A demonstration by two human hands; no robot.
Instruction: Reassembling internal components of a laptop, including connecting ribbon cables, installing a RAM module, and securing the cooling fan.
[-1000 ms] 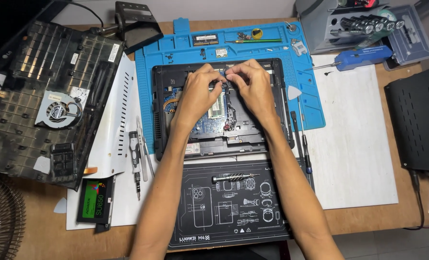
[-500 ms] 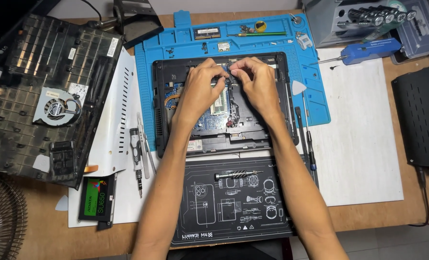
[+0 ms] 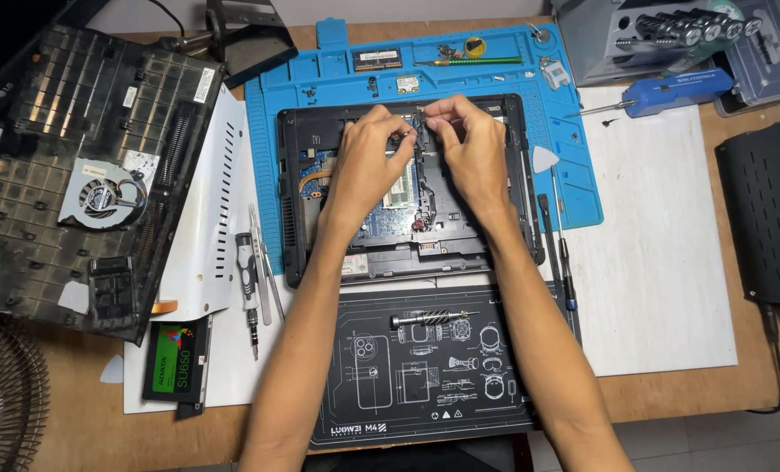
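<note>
Both hands pinching small part at top edge of open laptop [image 3: 295, 201] on blue mat [image 3: 582, 175]: left hand [image 3: 368, 162], right hand [image 3: 469, 149], fingertips narrowed. Part hidden, possibly thin cable or connector. Likely light, fragile; gripping by stiff edges, not wires.

Left hand [image 3: 368, 162] and right hand [image 3: 470, 149] pinch a small part inside the opened laptop [image 3: 302, 175] on the blue mat [image 3: 272, 96].

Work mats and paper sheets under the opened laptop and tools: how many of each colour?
Blue mat: 1
Black mat: 1
White sheets: 2, one on the right, one on the left
Total: 4
Both hands, left and right, work inside the laptop.
</note>
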